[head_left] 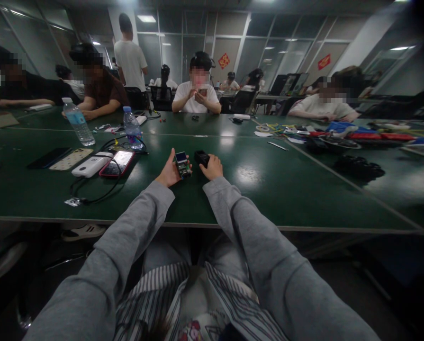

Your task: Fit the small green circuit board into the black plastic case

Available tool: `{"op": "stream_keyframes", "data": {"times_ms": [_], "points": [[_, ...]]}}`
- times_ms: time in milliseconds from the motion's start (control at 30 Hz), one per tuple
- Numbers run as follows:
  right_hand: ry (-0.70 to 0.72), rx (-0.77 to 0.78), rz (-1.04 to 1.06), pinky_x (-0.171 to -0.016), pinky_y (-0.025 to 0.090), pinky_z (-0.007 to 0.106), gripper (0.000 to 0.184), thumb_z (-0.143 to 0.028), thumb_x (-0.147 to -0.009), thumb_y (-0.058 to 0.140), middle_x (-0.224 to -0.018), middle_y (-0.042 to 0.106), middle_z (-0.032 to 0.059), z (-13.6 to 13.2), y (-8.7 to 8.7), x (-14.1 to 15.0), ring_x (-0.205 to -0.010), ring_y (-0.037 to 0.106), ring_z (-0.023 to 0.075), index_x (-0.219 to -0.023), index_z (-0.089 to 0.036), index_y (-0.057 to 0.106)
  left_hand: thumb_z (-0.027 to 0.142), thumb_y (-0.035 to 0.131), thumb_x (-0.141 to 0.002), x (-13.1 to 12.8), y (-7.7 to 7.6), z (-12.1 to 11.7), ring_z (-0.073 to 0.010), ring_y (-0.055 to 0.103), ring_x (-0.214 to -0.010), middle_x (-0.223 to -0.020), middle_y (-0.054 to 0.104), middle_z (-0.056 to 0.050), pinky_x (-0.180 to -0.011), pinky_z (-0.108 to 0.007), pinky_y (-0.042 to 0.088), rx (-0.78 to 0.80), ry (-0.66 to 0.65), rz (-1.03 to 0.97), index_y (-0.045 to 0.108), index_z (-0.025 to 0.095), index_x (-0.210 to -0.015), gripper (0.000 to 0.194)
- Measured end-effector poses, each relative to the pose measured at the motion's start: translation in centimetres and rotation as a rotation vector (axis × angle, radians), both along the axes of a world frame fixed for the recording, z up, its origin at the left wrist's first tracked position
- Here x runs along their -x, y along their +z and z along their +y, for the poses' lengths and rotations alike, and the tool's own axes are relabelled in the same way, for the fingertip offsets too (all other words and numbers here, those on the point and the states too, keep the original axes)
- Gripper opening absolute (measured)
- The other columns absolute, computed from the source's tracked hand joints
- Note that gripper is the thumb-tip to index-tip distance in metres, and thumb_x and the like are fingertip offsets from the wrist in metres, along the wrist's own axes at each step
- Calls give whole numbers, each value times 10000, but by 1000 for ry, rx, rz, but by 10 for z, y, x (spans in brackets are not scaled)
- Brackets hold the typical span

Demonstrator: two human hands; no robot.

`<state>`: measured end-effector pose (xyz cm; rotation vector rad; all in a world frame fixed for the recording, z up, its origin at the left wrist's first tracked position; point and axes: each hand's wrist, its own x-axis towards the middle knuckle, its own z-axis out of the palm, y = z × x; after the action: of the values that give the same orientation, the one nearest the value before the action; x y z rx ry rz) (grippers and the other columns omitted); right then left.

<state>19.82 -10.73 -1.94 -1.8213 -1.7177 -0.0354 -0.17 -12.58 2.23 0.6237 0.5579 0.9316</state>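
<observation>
My left hand [169, 171] rests on the dark green table [268, 189] and is closed round a small green circuit-board gadget [182, 165] with a tiny screen on top. My right hand [212, 168] lies just to its right, fingers curled on a small black box-shaped part [201, 157]. The two objects sit a few centimetres apart, not touching. Both arms wear grey sleeves and stretch forward from my lap.
To the left lie a red-cased phone [117, 163], a white power bank [92, 166] with black cables, two more phones and two water bottles [78, 121]. Coloured cables and tools [339, 132] crowd the right. Several people sit across the table.
</observation>
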Motion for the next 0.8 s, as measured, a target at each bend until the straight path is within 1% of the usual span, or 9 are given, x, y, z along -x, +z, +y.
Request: {"op": "stream_keyframes", "data": {"times_ms": [167,300,433,700,800], "points": [[3,-6,5,-959,436,538,574,-352,-832,616,-1253,532,228,0,-1,0,-1163,511,363,-1312,-99,430,683,452,-871,-2,1,0,-197,700,-779,-804,712,-78,-796,-369,562,-13,-10,21,662,137,-1101,629],[1,-5,5,-961,434,533,570,-359,-834,614,-1253,531,220,1,-2,0,-1167,507,361,-1311,-108,427,696,460,-857,-2,0,0,-199,701,-784,-828,710,-95,-784,-363,562,0,-24,40,655,130,-1118,652],[5,-29,17,-950,439,537,563,-357,-831,617,-1243,535,214,1,-4,0,-1157,508,359,-1307,-118,433,703,442,-858,-3,1,-2,-197,698,-766,-813,705,-89,-788,-367,559,0,-12,58,654,135,-1117,659],[17,-3,1,-965,427,537,594,-412,-867,594,-1274,508,227,1,-4,2,-1185,492,368,-1340,-100,416,733,385,-853,-6,-2,0,-212,696,-825,-779,686,-82,-817,-373,554,-30,-2,107,655,150,-1092,685],[25,-11,-14,-956,431,539,590,-409,-872,587,-1269,505,233,0,-3,2,-1184,489,373,-1339,-91,421,731,378,-855,-7,-1,-1,-216,695,-831,-778,684,-85,-814,-373,554,-23,1,112,652,149,-1096,687]]}}
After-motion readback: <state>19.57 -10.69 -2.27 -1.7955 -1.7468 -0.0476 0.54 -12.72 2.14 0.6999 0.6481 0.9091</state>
